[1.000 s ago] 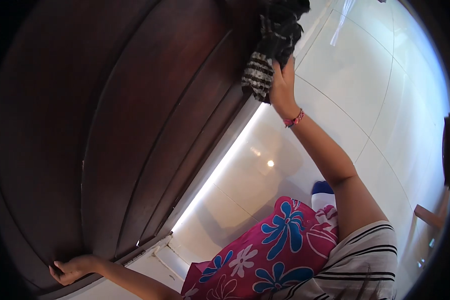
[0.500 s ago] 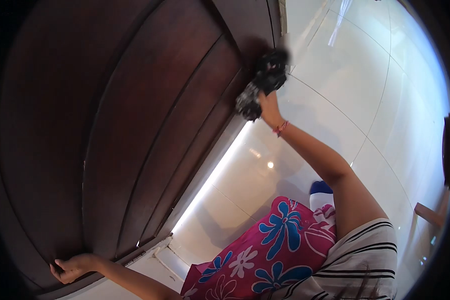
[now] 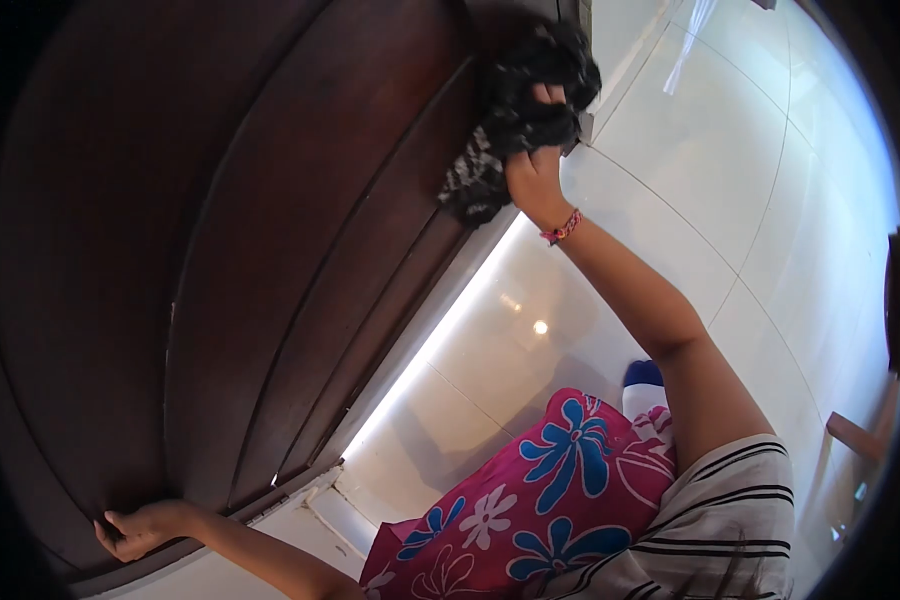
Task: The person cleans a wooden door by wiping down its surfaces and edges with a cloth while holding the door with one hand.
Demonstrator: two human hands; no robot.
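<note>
A bunched black cloth with a grey-white pattern is gripped in my right hand. It lies against the right part of a dark brown wooden door, and its folds cover most of my fingers. Down at the lower left, my left hand rests against the door near its edge, empty, with the thumb and loosely bent fingers apart.
Glossy white floor tiles stretch to the right of the door. Light shines through the gap along the door's bottom edge. A brown wooden furniture piece stands at the far right. Pink flowered clothing covers my lap.
My right hand has moved the cloth slightly up and left across the door; more of the cloth's pattern shows. My left hand has stayed almost in place.
</note>
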